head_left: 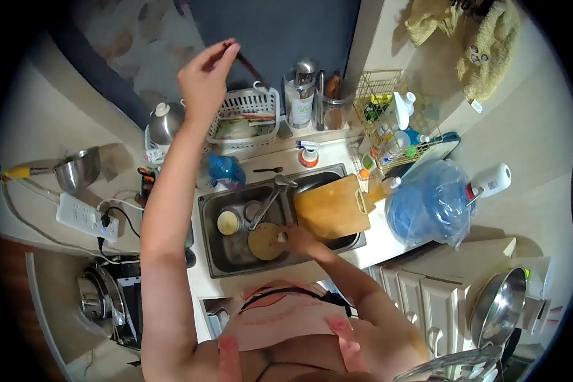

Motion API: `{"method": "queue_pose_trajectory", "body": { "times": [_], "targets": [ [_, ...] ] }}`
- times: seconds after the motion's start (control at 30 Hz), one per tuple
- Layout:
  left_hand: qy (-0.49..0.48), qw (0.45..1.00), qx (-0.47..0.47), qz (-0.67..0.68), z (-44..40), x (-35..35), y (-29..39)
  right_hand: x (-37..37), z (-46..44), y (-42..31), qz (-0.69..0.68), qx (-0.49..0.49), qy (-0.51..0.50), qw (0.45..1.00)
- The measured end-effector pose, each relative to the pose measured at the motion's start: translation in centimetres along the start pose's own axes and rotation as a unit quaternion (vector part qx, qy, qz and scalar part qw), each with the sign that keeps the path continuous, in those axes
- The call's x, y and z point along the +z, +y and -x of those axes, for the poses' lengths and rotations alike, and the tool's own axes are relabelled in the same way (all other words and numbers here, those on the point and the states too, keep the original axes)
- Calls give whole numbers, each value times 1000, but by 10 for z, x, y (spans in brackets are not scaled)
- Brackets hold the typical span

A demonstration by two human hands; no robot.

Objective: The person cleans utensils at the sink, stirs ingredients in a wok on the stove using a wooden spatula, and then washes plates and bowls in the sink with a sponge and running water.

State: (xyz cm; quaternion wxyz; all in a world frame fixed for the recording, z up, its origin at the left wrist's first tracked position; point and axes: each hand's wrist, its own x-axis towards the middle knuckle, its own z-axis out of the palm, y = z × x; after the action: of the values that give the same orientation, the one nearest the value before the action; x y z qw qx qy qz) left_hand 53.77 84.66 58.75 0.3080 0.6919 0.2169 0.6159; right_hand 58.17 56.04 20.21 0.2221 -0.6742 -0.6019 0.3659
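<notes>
My left hand (207, 73) is raised above the windowsill, its fingers pinched on a thin dark stick (249, 65) that slants down toward the white basket (243, 102). Low over the sink (219, 264), my right hand (296, 240) is closed round something small and pale at the edge of a round yellowish dish (265, 242). What it is cannot be made out. A small bowl with pale yellow contents (228, 222) sits in the same basin, beside the faucet (270, 202). The wooden cutting board (333, 207) lies across the right basin.
A dark fork (268, 170), a blue bag (226, 171) and a spray bottle (308, 155) are behind the sink. Utensil holders (299, 105) line the sill. At the right stand a wire rack (379, 83) and a large blue water jug (430, 204).
</notes>
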Motion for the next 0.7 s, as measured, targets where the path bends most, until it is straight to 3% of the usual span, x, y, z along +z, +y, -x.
{"method": "queue_pose_trajectory", "body": {
  "times": [0.2, 0.27, 0.37, 0.47, 0.6, 0.7],
  "targets": [
    [-27, 999, 3, 43, -37, 90, -43, -18, 3, 17, -18, 24, 26, 999],
    [-31, 996, 42, -66, -39, 109, -73, -29, 8, 16, -32, 39, 24, 998],
    [-56, 991, 20, -124, -31, 127, -77, -31, 11, 27, -42, 57, 27, 997],
    [-100, 987, -18, -122, -29, 138, -104, -41, 16, 29, -31, 59, 31, 997],
    [-189, 947, -55, -252, -16, 132, -136, -58, 22, 22, -72, 89, -8, 993],
    [-210, 909, -58, -356, 12, 95, -117, -64, 21, 11, -84, 99, -33, 991]
  ]
}}
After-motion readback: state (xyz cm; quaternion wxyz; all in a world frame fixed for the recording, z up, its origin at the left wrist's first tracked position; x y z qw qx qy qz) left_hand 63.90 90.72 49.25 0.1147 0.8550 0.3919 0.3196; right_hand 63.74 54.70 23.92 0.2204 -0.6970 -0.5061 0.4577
